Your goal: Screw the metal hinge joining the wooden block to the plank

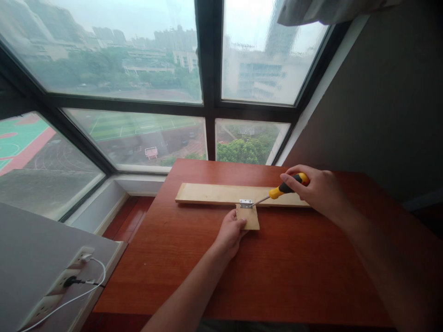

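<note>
Gripping the yellow-and-black handle of the screwdriver (282, 189), the right hand (320, 191) is closing its fingers fully around it and angling the shaft down and to the left, so that the tip is meeting the small metal hinge (246, 203). The left hand (230, 233) is pressing on the small wooden block (249, 217), its fingers curling over the block's left edge to pin it flat.

To do this step well, the driver is probably best kept in line with the screw head rather than leaning, with steady downward pressure while turning, so the tip is not slipping out. The left hand should be holding the block tight against the long plank (221, 193), since any gap would be setting the hinge crooked.

The hinge is a small, pale silver plate lying across the joint where the block is butting against the near edge of the plank. Its screws are too small to make out. Both wooden pieces are light, unfinished boards. They are lying on the reddish-brown table (277, 276), toward its far side, close to the large window (145, 138). At lower left, a white cable (98, 267) is plugging into a wall socket (81, 258).
</note>
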The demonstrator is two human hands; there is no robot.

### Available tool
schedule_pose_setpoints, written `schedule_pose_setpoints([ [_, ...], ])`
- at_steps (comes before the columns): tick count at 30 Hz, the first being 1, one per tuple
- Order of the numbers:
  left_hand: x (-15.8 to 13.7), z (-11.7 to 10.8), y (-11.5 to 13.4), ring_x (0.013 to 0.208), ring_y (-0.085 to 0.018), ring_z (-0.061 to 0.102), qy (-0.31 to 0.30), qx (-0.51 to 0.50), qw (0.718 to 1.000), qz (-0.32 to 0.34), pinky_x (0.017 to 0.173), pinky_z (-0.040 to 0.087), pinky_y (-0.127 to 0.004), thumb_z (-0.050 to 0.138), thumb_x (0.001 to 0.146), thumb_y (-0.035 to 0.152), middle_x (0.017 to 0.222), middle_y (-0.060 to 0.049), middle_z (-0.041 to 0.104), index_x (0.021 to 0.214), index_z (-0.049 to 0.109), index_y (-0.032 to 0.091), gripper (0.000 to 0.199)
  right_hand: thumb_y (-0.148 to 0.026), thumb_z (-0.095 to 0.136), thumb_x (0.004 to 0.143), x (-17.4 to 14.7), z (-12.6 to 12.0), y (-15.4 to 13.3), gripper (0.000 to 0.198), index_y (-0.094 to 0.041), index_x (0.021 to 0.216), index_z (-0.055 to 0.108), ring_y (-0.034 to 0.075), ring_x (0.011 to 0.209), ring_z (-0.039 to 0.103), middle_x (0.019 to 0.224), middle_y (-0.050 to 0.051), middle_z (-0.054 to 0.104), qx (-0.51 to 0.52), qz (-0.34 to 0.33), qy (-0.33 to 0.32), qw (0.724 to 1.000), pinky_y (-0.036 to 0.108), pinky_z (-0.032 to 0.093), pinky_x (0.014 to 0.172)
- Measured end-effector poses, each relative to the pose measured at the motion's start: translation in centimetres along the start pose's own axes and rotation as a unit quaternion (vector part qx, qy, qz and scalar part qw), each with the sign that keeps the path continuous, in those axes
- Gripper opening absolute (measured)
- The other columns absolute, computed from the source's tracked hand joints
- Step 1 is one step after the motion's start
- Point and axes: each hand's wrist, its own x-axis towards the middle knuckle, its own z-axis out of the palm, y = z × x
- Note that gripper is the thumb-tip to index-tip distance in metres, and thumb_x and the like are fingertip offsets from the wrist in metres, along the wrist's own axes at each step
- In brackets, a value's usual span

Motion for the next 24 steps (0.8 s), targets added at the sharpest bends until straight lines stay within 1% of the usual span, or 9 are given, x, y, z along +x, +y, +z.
schedule_pose_setpoints([
  [4, -0.1, 0.1, 0.1, 0.078, -0.015, 0.066, 0.006, 0.003, 1.0, -0.002, 0.074, 0.057, -0.028, 0.06, 0.07, -0.001, 0.094, -0.009, 0.07, 0.095, 0.064, 0.013, 0.029, -0.06, 0.055, 0.084, -0.1, 0.0, -0.2, 0.038, -0.025, 0.087, 0.071, 0.02, 0.06, 0.06, 0.064, 0.001, 0.067, -0.012, -0.015, 0.011, 1.0, 0.029, 0.037, 0.055],
  [7, -0.2, 0.3, 0.2, 0.077, -0.015, 0.066, 0.006, 0.008, 1.0, 0.001, 0.072, 0.057, -0.027, 0.061, 0.069, 0.0, 0.094, -0.01, 0.07, 0.095, 0.064, 0.013, 0.029, -0.058, 0.053, 0.085, -0.3, -0.1, -0.3, 0.038, -0.025, 0.094, 0.07, 0.019, 0.06, 0.061, 0.068, 0.001, 0.069, 0.0, -0.007, -0.007, 1.0, 0.029, 0.038, 0.056],
  [9, -0.3, 0.4, 0.2, 0.077, -0.016, 0.066, 0.006, 0.012, 1.0, 0.004, 0.072, 0.057, -0.027, 0.06, 0.069, 0.0, 0.093, -0.009, 0.07, 0.095, 0.063, 0.013, 0.029, -0.058, 0.052, 0.086, -0.4, -0.1, -0.5, 0.039, -0.025, 0.096, 0.069, 0.02, 0.061, 0.062, 0.07, 0.002, 0.069, -0.013, -0.015, -0.011, 1.0, 0.029, 0.038, 0.056],
  [13, -0.2, 0.3, 0.1, 0.078, -0.016, 0.066, 0.006, 0.017, 1.0, 0.011, 0.072, 0.056, -0.027, 0.06, 0.069, 0.001, 0.093, -0.009, 0.071, 0.096, 0.063, 0.013, 0.03, -0.06, 0.052, 0.086, -0.6, -0.4, -1.2, 0.039, -0.027, 0.093, 0.071, 0.021, 0.062, 0.061, 0.067, 0.002, 0.068, -0.077, -0.052, 0.011, 0.996, 0.03, 0.036, 0.056],
  [17, -0.1, 0.1, -0.1, 0.082, -0.018, 0.067, -0.003, 0.017, 1.0, 0.015, 0.076, 0.056, -0.029, 0.064, 0.067, 0.003, 0.095, -0.009, 0.071, 0.097, 0.064, 0.014, 0.031, -0.059, 0.053, 0.086, -0.7, -1.4, -2.2, 0.038, -0.026, 0.091, 0.073, 0.021, 0.057, 0.059, 0.061, 0.002, 0.065, -0.094, -0.072, 0.04, 0.992, 0.031, 0.036, 0.056],
  [19, 0.0, 0.0, -0.2, 0.085, -0.02, 0.067, -0.012, 0.016, 1.0, 0.017, 0.078, 0.056, -0.031, 0.066, 0.067, 0.005, 0.097, -0.01, 0.071, 0.098, 0.064, 0.014, 0.033, -0.057, 0.053, 0.086, -0.6, -2.1, -2.2, 0.038, -0.025, 0.09, 0.073, 0.021, 0.058, 0.06, 0.062, 0.003, 0.066, -0.076, -0.073, 0.057, 0.993, 0.031, 0.037, 0.056],
  [21, 0.0, -0.1, -0.3, 0.088, -0.021, 0.068, -0.018, 0.015, 1.0, 0.019, 0.08, 0.056, -0.033, 0.067, 0.067, 0.006, 0.097, -0.01, 0.071, 0.099, 0.064, 0.014, 0.033, -0.056, 0.055, 0.086, -0.6, -2.5, -1.4, 0.036, -0.024, 0.089, 0.072, 0.021, 0.059, 0.062, 0.065, 0.003, 0.067, -0.029, -0.056, 0.063, 0.996, 0.031, 0.04, 0.056],
  [23, 0.1, -0.2, -0.3, 0.089, -0.021, 0.068, -0.022, 0.016, 0.999, 0.02, 0.08, 0.056, -0.033, 0.066, 0.068, 0.006, 0.097, -0.01, 0.071, 0.098, 0.063, 0.015, 0.032, -0.056, 0.059, 0.085, -0.6, -2.0, 0.2, 0.035, -0.023, 0.088, 0.072, 0.019, 0.056, 0.062, 0.062, 0.002, 0.066, 0.057, -0.01, 0.06, 0.996, 0.029, 0.043, 0.055],
  [24, 0.1, -0.2, -0.3, 0.089, -0.021, 0.068, -0.023, 0.018, 0.999, 0.021, 0.08, 0.056, -0.032, 0.065, 0.068, 0.006, 0.097, -0.01, 0.071, 0.097, 0.062, 0.015, 0.031, -0.057, 0.06, 0.084, -0.7, -1.4, 1.3, 0.036, -0.022, 0.087, 0.071, 0.018, 0.055, 0.062, 0.06, 0.001, 0.065, 0.115, 0.025, 0.055, 0.991, 0.028, 0.045, 0.054],
])
